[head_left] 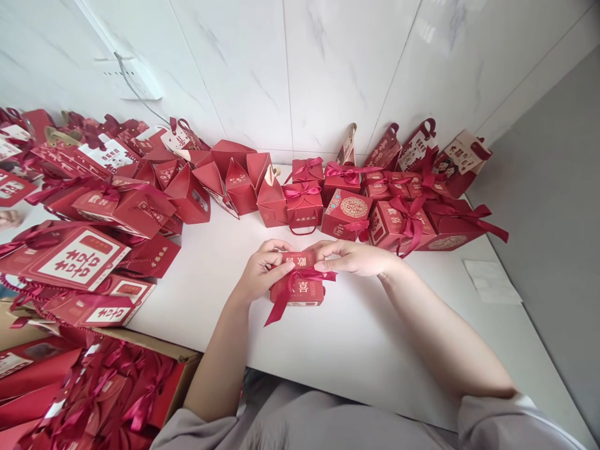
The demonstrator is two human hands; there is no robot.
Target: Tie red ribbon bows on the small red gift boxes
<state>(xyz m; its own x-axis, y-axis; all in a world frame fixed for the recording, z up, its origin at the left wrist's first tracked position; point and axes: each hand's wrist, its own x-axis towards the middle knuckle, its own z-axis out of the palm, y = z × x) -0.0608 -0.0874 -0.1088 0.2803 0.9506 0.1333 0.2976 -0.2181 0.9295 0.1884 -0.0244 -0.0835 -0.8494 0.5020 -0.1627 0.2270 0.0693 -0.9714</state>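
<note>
A small red gift box [304,292] with gold Chinese characters rests on the white table in front of me. A dark red ribbon tied in a bow crosses its top, one tail hanging toward me. My left hand [262,274] grips the box's far left side, thumb on top and fingers bent around the edge. On the far right side my right hand [349,257] holds the same box, its thumb near the knot and its fingers along the back edge. Some of the fingertips behind the box are hidden.
Red gift boxes with bows [403,225] line the wall, some with handles. Many more boxes [89,256] are piled at left. A cardboard carton [187,365] full of them stands lower left. A white tissue [492,281] lies at right. Part of another person's hand [9,219] shows at far left.
</note>
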